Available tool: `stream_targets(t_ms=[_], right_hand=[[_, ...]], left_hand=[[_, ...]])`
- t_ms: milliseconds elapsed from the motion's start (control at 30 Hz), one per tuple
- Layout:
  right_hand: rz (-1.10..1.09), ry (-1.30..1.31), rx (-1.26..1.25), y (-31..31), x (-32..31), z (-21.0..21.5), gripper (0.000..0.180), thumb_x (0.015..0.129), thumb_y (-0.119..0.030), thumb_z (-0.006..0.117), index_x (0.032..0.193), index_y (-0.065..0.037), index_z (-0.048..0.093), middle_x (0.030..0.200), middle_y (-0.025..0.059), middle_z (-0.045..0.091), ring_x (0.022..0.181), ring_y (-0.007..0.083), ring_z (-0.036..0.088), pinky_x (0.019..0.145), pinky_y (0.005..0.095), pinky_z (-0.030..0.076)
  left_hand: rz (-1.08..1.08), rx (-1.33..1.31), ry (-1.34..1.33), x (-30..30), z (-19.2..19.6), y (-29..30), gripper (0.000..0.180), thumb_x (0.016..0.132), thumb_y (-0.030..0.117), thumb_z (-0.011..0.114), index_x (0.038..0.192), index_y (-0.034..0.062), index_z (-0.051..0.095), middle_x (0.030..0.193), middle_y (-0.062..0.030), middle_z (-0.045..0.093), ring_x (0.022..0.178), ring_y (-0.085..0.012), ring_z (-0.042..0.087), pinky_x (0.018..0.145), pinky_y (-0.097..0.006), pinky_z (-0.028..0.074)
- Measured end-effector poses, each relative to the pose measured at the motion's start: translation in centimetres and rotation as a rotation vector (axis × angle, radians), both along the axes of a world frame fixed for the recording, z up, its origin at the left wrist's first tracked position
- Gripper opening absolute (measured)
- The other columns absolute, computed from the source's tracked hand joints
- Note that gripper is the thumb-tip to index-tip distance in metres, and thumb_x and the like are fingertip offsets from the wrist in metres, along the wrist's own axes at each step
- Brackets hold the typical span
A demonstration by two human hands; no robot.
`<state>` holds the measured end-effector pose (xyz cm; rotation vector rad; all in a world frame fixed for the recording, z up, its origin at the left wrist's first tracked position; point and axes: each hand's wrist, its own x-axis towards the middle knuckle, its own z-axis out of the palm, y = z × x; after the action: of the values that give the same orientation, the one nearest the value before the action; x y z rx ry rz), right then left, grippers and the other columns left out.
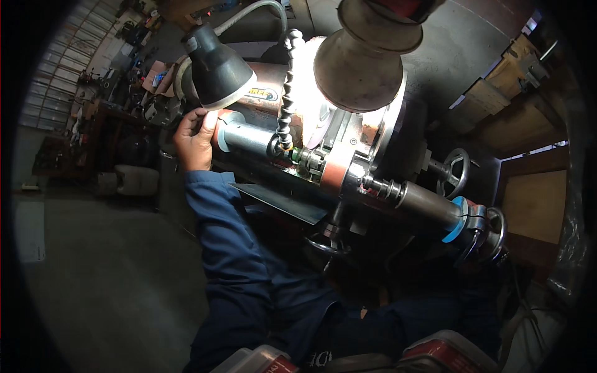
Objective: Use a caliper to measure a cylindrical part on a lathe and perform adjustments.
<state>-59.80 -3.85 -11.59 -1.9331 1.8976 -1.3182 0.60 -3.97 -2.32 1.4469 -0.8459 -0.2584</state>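
Observation:
My left hand (194, 142) is raised at the left end of a grinding machine, fingers bent and thumb up. Its fingertips meet right under the rim of a black lamp (217, 65), beside the red end of the spindle housing (221, 129). What lies between the fingers is hidden. Right of the hand sit a light blue disc (231, 132) and a grey metal cylinder (252, 138). A small metal workpiece (309, 161) spans the middle, near a red bracket (336, 166). My right hand does not show; a dark sleeve is dim at the lower right.
A segmented coolant hose (287, 87) hangs over the work. A pale spool-shaped duct (360, 68) blocks the upper middle. Handwheels stand at the front (329, 245) and right (459, 174). A steel cylinder with a blue ring (459, 219) extends rightward. A flat plate (280, 202) juts out below.

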Motion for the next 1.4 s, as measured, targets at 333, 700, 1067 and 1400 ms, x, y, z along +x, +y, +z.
stream_targets(t_ms=[333,700,1067,1400], right_hand=[[0.122,0.059,0.077,-2.0,0.5,5.2,0.06,0.101,-0.039,0.033,0.137,0.009,0.031,0.132,0.0273,0.045,0.121,0.0345,0.048,0.103,0.0409,0.035],[0.2,0.261,0.48,-7.3,5.5,16.6,0.029,0.099,-0.02,0.046,0.1,0.005,0.061,0.088,0.0189,0.066,0.085,0.0304,0.064,0.077,0.0368,0.047],[0.13,0.365,0.362,-9.5,5.1,16.7,0.029,0.093,-0.012,0.05,0.112,0.008,0.059,0.102,0.0241,0.065,0.092,0.0332,0.063,0.085,0.0378,0.047],[-0.011,0.362,-0.411,-2.3,6.3,6.3,0.051,0.102,-0.029,0.03,0.136,0.009,0.035,0.139,0.0297,0.038,0.131,0.0427,0.038,0.11,0.0481,0.028]], left_hand=[[-0.004,-0.039,0.043,-0.5,0.3,-0.2,0.017,0.082,0.005,0.073,0.096,0.0009,0.063,0.096,-0.0077,0.069,0.087,-0.0122,0.063,0.082,-0.026,0.049],[-0.008,-0.092,0.059,-1.6,1.2,0.3,0.015,0.081,0.001,0.072,0.093,-0.0013,0.064,0.098,-0.0113,0.07,0.09,-0.0147,0.065,0.083,-0.028,0.052],[-0.027,-0.076,0.095,-1.2,1.1,-1.1,0.016,0.079,0.009,0.077,0.089,-0.0001,0.068,0.082,-0.0039,0.07,0.075,-0.0083,0.064,0.069,-0.023,0.052],[-0.031,-0.004,0.11,-1.2,1.3,0.4,0.017,0.081,0.005,0.074,0.096,0.0017,0.066,0.09,-0.0039,0.069,0.08,-0.0082,0.063,0.066,-0.021,0.052]])
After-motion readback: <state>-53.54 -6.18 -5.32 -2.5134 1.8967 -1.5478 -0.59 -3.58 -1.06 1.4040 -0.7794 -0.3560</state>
